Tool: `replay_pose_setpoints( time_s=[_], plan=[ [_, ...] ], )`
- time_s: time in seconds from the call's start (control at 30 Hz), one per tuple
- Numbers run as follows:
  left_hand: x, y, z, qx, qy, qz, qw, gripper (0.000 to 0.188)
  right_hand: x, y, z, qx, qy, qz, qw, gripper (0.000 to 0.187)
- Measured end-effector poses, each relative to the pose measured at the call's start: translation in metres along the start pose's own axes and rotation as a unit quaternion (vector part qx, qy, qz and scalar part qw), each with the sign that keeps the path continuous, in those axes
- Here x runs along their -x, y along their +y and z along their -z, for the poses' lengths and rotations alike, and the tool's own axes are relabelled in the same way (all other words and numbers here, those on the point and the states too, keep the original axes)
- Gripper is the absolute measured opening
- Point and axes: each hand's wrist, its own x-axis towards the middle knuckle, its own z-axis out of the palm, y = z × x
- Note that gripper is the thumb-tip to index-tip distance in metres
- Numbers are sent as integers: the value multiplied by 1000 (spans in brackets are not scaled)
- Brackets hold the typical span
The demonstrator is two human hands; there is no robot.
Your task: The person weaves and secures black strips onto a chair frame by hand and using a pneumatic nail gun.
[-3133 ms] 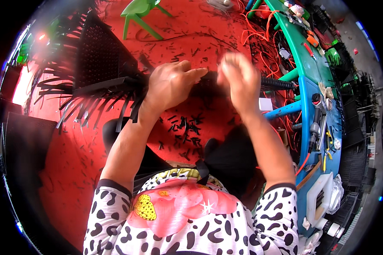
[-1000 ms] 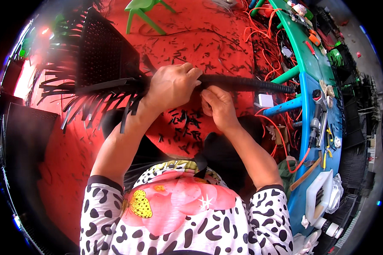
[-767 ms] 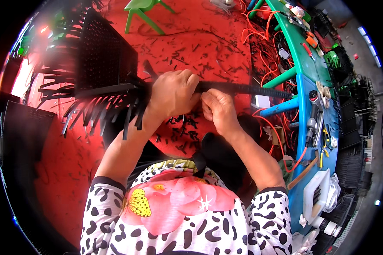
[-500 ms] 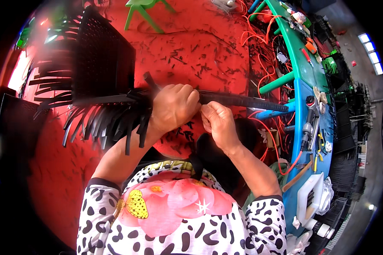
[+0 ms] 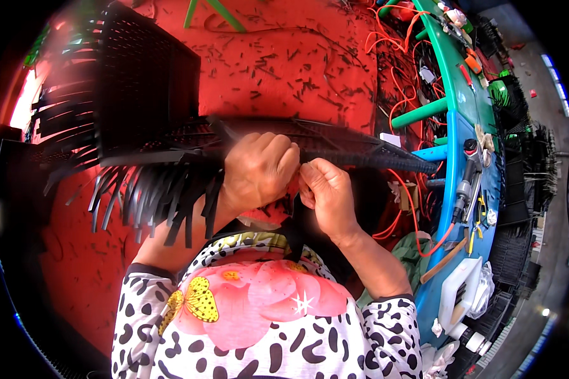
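A black woven piece [image 5: 152,82], like an unfinished rattan-style basket or seat, lies across in front of me. Flat loose black strips [image 5: 148,199] fringe its left side and near edge. My left hand [image 5: 259,169] is closed in a fist at the near edge of the long woven part [image 5: 348,142]. Close beside it, my right hand [image 5: 327,192] pinches with thumb and fingers at that same edge. What lies between the fingers of each hand is too hidden to make out, though a strip may be there.
Black offcuts [image 5: 284,69] litter the red floor. To the right stand a green table [image 5: 446,57] and a blue table [image 5: 455,252], with a power tool [image 5: 466,183], pliers [image 5: 477,227] and a white tray [image 5: 452,294]. Orange hoses [image 5: 414,208] hang by the tables. Green stool legs [image 5: 224,14] stand ahead.
The woven piece has tilted, so more of its long right part shows. Both hands stay close together at its edge, almost in place. The view has shifted slightly.
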Motion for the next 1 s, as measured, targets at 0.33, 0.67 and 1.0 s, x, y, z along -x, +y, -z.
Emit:
replay_pose_setpoints(
  time_s=[0.33, 0.67, 1.0],
  plan=[
    [-11, -6, 2, 32, -54, 49, 997, 24, -15, -10, 5, -164, -6, -83, 983, 30],
    [-43, -27, 1, 44, -82, 123, 988, 21, -64, -35, 63, 502, 77, 433, 744, 36],
    [-91, -68, -8, 52, -157, 220, 961, 22, -119, -40, 69, 576, 91, 444, 680, 39]
  ],
)
